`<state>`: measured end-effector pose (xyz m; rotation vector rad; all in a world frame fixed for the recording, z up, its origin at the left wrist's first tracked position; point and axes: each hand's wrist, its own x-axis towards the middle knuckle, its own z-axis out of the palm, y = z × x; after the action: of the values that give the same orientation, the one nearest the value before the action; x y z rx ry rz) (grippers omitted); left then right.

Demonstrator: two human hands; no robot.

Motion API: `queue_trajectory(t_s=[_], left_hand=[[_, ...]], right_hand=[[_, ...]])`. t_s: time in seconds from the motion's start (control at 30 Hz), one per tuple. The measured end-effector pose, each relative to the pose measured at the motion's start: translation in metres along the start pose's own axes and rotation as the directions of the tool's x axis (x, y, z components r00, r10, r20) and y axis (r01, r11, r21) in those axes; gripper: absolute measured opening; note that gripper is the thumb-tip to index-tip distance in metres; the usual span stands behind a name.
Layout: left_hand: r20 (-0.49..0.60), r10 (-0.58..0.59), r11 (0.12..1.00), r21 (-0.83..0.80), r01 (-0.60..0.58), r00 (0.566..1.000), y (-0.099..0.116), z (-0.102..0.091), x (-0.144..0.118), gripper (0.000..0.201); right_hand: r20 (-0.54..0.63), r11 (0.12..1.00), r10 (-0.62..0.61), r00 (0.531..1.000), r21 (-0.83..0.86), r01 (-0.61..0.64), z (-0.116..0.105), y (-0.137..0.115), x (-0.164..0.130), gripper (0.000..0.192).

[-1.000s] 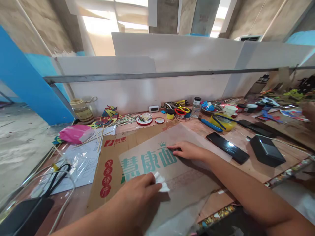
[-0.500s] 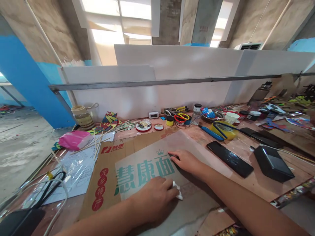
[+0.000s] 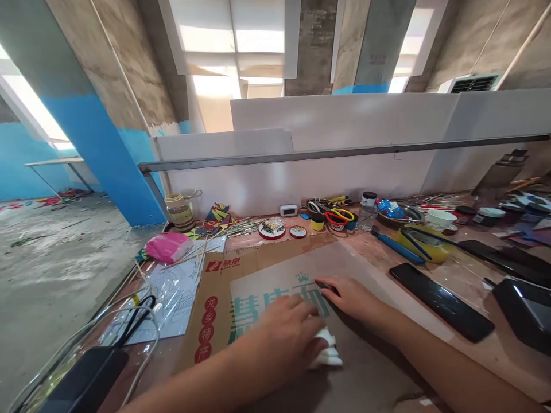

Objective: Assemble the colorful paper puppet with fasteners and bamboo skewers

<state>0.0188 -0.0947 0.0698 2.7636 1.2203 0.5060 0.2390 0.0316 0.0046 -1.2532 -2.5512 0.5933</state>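
Observation:
My left hand (image 3: 286,330) is closed around a crumpled white tissue (image 3: 329,351), low over a translucent sheet (image 3: 253,280). That sheet lies on a brown cardboard piece (image 3: 241,252), whose green printed characters show through it. The hand hides part of the lettering, and its fingers are slightly blurred. My right hand (image 3: 350,298) rests on the sheet beside the printed crown. Its index finger is stretched out and its thumb apart, with a dark patch between them that looks like shadow.
A black phone (image 3: 441,301) and black box (image 3: 523,312) lie to the right. Behind are a blue-handled cutter (image 3: 398,245), yellow tape roll (image 3: 426,249), scissors (image 3: 340,217) and bead-filled lids (image 3: 272,228). A pink packet (image 3: 167,246) and cables (image 3: 148,321) are on the left.
The view has swung left, so everything sits further right. My left hand has moved up over the lettering, and more of the tissue shows. My right hand keeps its place by the crown.

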Motion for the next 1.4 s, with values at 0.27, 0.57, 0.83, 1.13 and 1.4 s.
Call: queue_trajectory(t_s=[0.27,0.57,0.83,1.13,1.4], left_hand=[[-0.084,-0.725,0.664,0.178,0.726,0.684,-0.16,-0.078,-0.024,0.031],[-0.118,-0.893,0.398,0.242,0.885,0.434,-0.273,-0.04,-0.086,0.038],[-0.139,-0.917,0.311,0.339,0.888,0.374,-0.291,-0.026,-0.079,0.036],[-0.144,-0.915,0.282,0.439,0.853,0.377,-0.303,-0.041,-0.07,0.035],[-0.207,-0.86,0.339,0.451,0.826,0.466,-0.297,-0.041,-0.053,0.037]], right_hand=[[0.028,0.997,-0.043,0.999,-0.06,0.045,0.001,0.0,-0.005,0.045],[0.105,0.965,-0.231,0.967,-0.106,0.242,0.017,-0.049,-0.017,0.061],[0.146,0.955,-0.207,0.967,-0.187,0.232,0.026,-0.032,0.017,0.056],[0.047,0.952,-0.127,0.991,-0.274,0.135,0.024,-0.016,0.02,0.054],[0.043,0.957,-0.151,0.988,-0.245,0.157,0.023,-0.001,0.01,0.054]])
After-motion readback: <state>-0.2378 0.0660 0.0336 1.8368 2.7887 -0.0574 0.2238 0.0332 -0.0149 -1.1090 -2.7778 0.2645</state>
